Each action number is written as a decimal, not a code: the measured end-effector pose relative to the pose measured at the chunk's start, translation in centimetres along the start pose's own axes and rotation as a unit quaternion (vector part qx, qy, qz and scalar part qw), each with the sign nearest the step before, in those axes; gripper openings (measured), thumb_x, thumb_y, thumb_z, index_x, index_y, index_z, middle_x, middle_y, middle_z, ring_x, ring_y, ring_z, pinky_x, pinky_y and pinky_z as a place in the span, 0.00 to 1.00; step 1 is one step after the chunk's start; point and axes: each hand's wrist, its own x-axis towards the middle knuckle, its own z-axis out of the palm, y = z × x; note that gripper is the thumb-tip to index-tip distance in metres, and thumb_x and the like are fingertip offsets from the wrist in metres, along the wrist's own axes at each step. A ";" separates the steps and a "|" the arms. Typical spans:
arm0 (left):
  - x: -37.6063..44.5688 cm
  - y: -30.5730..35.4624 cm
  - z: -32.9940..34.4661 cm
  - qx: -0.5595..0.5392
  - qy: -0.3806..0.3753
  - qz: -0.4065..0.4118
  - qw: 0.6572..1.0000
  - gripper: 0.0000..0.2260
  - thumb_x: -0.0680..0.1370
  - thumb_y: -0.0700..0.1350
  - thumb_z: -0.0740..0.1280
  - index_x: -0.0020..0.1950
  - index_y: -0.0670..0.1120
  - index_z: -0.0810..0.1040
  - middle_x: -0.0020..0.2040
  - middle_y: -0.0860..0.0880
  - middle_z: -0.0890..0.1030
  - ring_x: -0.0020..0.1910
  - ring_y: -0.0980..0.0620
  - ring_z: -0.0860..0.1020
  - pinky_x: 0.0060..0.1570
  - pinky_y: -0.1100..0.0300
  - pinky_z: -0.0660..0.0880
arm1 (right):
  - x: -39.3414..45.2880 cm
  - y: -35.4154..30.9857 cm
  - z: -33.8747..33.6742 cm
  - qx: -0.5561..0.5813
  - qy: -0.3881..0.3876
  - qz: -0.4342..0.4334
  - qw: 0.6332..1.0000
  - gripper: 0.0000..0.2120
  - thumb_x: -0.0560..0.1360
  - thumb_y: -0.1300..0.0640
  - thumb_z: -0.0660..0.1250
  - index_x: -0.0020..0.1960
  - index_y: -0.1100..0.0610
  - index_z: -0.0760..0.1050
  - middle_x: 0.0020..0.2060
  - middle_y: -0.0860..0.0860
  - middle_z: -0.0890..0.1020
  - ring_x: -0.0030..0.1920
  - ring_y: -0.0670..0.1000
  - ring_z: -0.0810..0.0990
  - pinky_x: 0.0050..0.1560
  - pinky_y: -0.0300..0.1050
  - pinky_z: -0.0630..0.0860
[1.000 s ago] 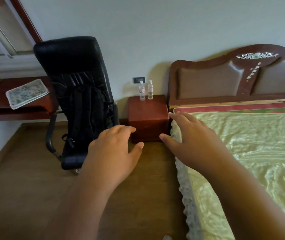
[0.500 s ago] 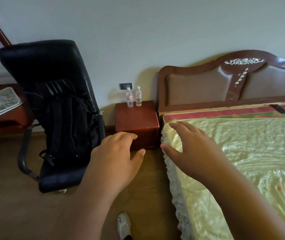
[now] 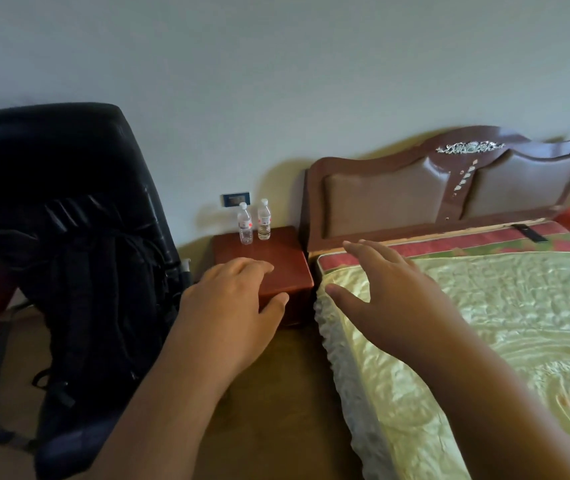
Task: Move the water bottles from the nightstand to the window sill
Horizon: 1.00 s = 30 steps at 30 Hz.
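Observation:
Two small clear water bottles stand upright side by side at the back of the red-brown nightstand [image 3: 278, 258], against the wall: the left bottle [image 3: 245, 224] and the right bottle [image 3: 264, 220]. My left hand [image 3: 233, 299] is stretched forward over the front of the nightstand, palm down, fingers loosely apart, holding nothing. My right hand [image 3: 385, 289] is spread open over the near corner of the bed, also empty. Both hands are well short of the bottles. The window sill is out of view.
A black office chair [image 3: 79, 237] with a black backpack on it stands left of the nightstand. The bed [image 3: 484, 323] with a pale green cover and brown headboard [image 3: 449, 188] fills the right. A narrow strip of wooden floor [image 3: 276, 393] runs between chair and bed.
The view has moved closer to the nightstand and swung right; the desk and window frame at the left have left the picture. Both hands stay outstretched and empty.

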 end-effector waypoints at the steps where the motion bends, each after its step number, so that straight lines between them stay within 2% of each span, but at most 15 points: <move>1: 0.4 -0.3 -0.1 0.000 -0.002 0.000 1.000 0.25 0.79 0.65 0.59 0.74 0.61 0.66 0.73 0.60 0.69 0.72 0.55 0.67 0.66 0.49 0.68 | 0.4 -0.3 0.2 -0.001 0.001 0.001 1.000 0.34 0.75 0.30 0.58 0.78 0.40 0.57 0.77 0.41 0.61 0.76 0.50 0.62 0.71 0.54 0.64; 11: 6.3 -3.9 0.4 -0.004 -0.030 -0.026 0.999 0.25 0.79 0.65 0.59 0.75 0.61 0.64 0.74 0.60 0.68 0.73 0.54 0.66 0.68 0.48 0.67 | 7.5 -2.1 2.8 -0.007 -0.027 -0.008 1.000 0.35 0.75 0.30 0.58 0.78 0.40 0.57 0.77 0.41 0.61 0.75 0.50 0.63 0.70 0.55 0.66; 15: 9.1 -4.2 0.4 0.005 -0.013 -0.042 0.999 0.25 0.79 0.66 0.59 0.74 0.60 0.66 0.73 0.60 0.69 0.71 0.55 0.67 0.67 0.48 0.69 | 11.6 -1.5 3.3 0.004 -0.042 -0.033 0.999 0.35 0.75 0.31 0.59 0.78 0.41 0.58 0.77 0.42 0.62 0.76 0.51 0.63 0.71 0.55 0.66; 23: 16.0 -1.8 -0.3 0.018 0.030 -0.075 0.997 0.24 0.79 0.65 0.59 0.73 0.59 0.69 0.71 0.61 0.71 0.71 0.55 0.68 0.65 0.49 0.72 | 21.7 1.8 1.3 0.036 -0.040 -0.062 0.997 0.34 0.75 0.32 0.60 0.77 0.42 0.58 0.76 0.42 0.63 0.74 0.53 0.65 0.69 0.57 0.68; 30: 20.7 -0.1 0.7 0.004 0.038 -0.124 0.992 0.23 0.79 0.64 0.60 0.73 0.59 0.69 0.72 0.60 0.71 0.70 0.54 0.69 0.64 0.48 0.72 | 27.3 4.6 0.8 0.035 -0.052 -0.101 0.993 0.33 0.74 0.32 0.60 0.76 0.41 0.60 0.75 0.40 0.64 0.73 0.52 0.65 0.67 0.55 0.67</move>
